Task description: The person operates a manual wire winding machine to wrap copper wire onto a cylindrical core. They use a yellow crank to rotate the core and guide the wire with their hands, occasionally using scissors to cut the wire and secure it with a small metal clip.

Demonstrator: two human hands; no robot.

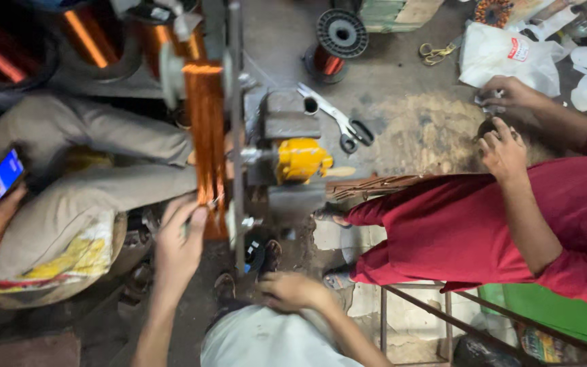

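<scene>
Two hands: left hand (179, 241) touching one copper coil (206, 132), right hand (292, 291)

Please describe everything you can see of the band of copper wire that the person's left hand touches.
The band of copper wire is a flat bundle of many thin, shiny orange strands lying side by side. It runs straight from near the top of the view downward, beside a grey metal frame. Its surface gleams in the light. The left hand touches its lower end with raised fingertips. The right hand rests apart from it, lower down.
</scene>
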